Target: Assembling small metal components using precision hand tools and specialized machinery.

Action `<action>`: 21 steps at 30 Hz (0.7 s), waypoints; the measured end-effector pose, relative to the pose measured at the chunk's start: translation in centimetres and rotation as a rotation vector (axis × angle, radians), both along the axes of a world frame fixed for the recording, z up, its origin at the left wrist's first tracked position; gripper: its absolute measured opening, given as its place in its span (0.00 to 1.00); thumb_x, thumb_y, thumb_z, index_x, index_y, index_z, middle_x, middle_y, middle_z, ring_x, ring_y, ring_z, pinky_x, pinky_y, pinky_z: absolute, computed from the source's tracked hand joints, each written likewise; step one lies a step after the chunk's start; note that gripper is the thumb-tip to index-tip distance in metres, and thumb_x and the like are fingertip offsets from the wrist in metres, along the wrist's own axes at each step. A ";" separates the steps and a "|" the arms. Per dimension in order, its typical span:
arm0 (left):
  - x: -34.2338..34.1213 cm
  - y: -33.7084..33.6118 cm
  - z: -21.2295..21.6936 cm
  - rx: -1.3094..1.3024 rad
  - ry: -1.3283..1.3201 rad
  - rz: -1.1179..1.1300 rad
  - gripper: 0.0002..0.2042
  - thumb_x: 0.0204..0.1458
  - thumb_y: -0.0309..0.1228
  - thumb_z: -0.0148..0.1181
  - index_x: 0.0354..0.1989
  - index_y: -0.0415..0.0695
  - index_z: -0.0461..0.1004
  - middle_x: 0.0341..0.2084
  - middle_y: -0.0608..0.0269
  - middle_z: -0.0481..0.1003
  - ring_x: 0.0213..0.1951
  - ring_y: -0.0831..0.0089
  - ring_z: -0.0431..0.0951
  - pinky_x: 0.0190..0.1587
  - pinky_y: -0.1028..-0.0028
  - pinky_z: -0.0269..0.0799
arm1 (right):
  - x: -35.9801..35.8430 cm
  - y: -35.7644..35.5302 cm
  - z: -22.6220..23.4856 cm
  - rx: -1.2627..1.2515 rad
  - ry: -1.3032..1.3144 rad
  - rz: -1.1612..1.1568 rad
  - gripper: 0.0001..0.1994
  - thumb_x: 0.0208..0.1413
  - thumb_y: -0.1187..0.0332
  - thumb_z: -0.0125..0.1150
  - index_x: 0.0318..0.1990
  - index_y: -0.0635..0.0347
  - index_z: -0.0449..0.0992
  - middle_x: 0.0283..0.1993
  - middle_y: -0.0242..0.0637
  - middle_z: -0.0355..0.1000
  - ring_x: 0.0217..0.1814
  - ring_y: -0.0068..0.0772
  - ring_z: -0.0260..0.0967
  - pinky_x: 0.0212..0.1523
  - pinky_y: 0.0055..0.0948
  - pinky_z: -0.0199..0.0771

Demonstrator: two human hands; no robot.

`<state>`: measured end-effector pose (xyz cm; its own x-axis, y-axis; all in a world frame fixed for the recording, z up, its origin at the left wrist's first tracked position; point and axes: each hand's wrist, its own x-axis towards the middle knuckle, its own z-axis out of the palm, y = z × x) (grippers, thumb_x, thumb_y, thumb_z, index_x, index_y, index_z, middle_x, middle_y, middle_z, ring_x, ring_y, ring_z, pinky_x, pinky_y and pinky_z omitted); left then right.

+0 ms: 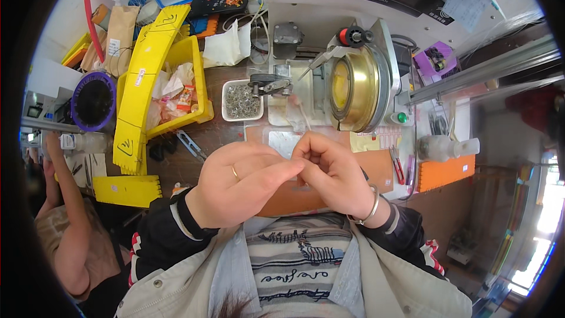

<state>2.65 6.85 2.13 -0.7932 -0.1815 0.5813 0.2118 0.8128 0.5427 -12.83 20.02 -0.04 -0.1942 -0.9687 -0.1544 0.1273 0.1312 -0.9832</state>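
Note:
My left hand (241,179) and my right hand (331,171) meet in front of my chest, over an orange mat (376,166). The left fingers are pressed together, their tips touching the right fingertips. On the right hand, thumb and forefinger are closed in a pinch. Whatever lies between the fingertips is too small or hidden to make out. Just beyond the hands is a bench machine with a large brass-coloured wire spool (355,91). Left of it stands a white square dish (242,100) filled with small metal parts.
A yellow bin (203,76) of wrappers stands at the left, with long yellow strips (144,91) leaning on it. Pliers (191,144) lie near my left hand, a red cutter knife (396,166) near my right. A clear bottle (438,148) stands farther right. Another person's arm (70,194) shows at far left.

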 end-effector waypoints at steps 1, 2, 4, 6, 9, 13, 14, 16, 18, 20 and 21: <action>0.0 -0.1 -0.5 -0.033 0.029 -0.011 0.15 0.42 0.17 0.62 0.41 0.40 0.77 0.28 0.61 0.78 0.30 0.62 0.79 0.32 0.69 0.75 | 0.0 -0.2 -0.1 0.037 -0.042 -0.009 0.04 0.62 0.72 0.57 0.37 0.64 0.71 0.30 0.27 0.70 0.32 0.15 0.67 0.32 0.18 0.68; 0.1 -0.2 -0.9 -0.066 0.056 -0.024 0.14 0.44 0.21 0.58 0.42 0.38 0.77 0.28 0.61 0.78 0.29 0.64 0.79 0.31 0.70 0.74 | 0.1 -0.3 -0.2 0.075 -0.085 -0.020 0.04 0.62 0.73 0.56 0.37 0.64 0.70 0.30 0.26 0.69 0.32 0.14 0.67 0.32 0.18 0.68; 0.4 -0.5 -1.0 -0.070 0.032 -0.005 0.14 0.45 0.22 0.58 0.43 0.38 0.77 0.28 0.61 0.78 0.29 0.64 0.79 0.31 0.71 0.73 | 0.4 -0.6 -0.2 0.080 -0.131 -0.026 0.04 0.63 0.73 0.55 0.37 0.63 0.70 0.30 0.25 0.68 0.31 0.13 0.67 0.32 0.17 0.68; 0.4 -0.9 -1.2 -0.077 0.011 0.011 0.13 0.47 0.22 0.57 0.43 0.38 0.77 0.28 0.61 0.77 0.29 0.64 0.79 0.31 0.71 0.73 | 0.6 -1.0 -0.4 0.081 -0.173 -0.034 0.03 0.63 0.73 0.54 0.38 0.63 0.69 0.30 0.25 0.68 0.31 0.13 0.66 0.31 0.17 0.68; 0.4 -1.4 -1.4 -0.037 0.038 0.022 0.13 0.46 0.20 0.60 0.43 0.39 0.77 0.28 0.60 0.77 0.29 0.62 0.78 0.31 0.70 0.74 | 0.7 -1.3 -1.2 0.058 -0.250 -0.013 0.04 0.65 0.71 0.52 0.38 0.61 0.69 0.30 0.25 0.67 0.30 0.14 0.65 0.31 0.17 0.67; 0.2 -1.8 -1.3 0.031 0.016 0.006 0.13 0.44 0.16 0.64 0.40 0.40 0.77 0.27 0.59 0.77 0.28 0.61 0.78 0.31 0.69 0.74 | 0.1 -1.7 -1.8 0.069 -0.301 0.081 0.07 0.67 0.66 0.51 0.38 0.60 0.69 0.30 0.24 0.67 0.29 0.14 0.65 0.30 0.17 0.66; 0.0 -1.9 -1.2 0.041 0.020 0.007 0.13 0.43 0.15 0.66 0.38 0.40 0.78 0.27 0.59 0.77 0.28 0.61 0.78 0.32 0.69 0.74 | 0.0 -1.8 -2.1 0.044 -0.306 0.109 0.08 0.67 0.65 0.52 0.38 0.59 0.70 0.30 0.24 0.67 0.29 0.14 0.66 0.30 0.17 0.66; 0.1 -2.0 -0.8 -0.004 0.006 0.083 0.12 0.43 0.16 0.66 0.37 0.39 0.78 0.27 0.58 0.77 0.28 0.61 0.78 0.32 0.70 0.74 | 0.2 -2.3 -2.3 0.022 -0.362 0.029 0.08 0.67 0.64 0.53 0.40 0.60 0.70 0.30 0.24 0.67 0.29 0.13 0.65 0.29 0.16 0.65; 0.2 -2.1 -0.5 -0.053 -0.006 0.158 0.10 0.44 0.16 0.66 0.36 0.39 0.78 0.27 0.58 0.77 0.28 0.62 0.79 0.33 0.71 0.74 | 0.9 -2.8 -2.8 -0.003 -0.417 -0.052 0.09 0.66 0.64 0.54 0.41 0.60 0.70 0.31 0.24 0.67 0.29 0.13 0.64 0.28 0.16 0.64; 0.6 -2.2 -0.4 0.132 -0.039 0.399 0.08 0.48 0.14 0.63 0.36 0.37 0.77 0.29 0.59 0.78 0.32 0.68 0.80 0.37 0.76 0.74 | 2.0 -3.2 -3.4 -0.058 -0.545 -0.415 0.12 0.65 0.64 0.57 0.49 0.61 0.71 0.31 0.24 0.67 0.27 0.11 0.60 0.26 0.16 0.60; 0.5 -2.5 -0.6 0.129 -0.038 0.400 0.08 0.48 0.14 0.63 0.36 0.37 0.77 0.29 0.59 0.78 0.32 0.68 0.80 0.37 0.76 0.74 | 2.3 -3.7 -3.4 -0.060 -0.546 -0.413 0.12 0.65 0.64 0.57 0.49 0.61 0.71 0.31 0.24 0.67 0.27 0.11 0.60 0.26 0.16 0.60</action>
<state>3.18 4.34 1.53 -0.6660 -0.5489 0.5052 -0.1289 0.7517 0.6468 -10.52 16.37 -3.42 -0.4594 -0.8419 -0.2833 0.6346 -0.0879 -0.7678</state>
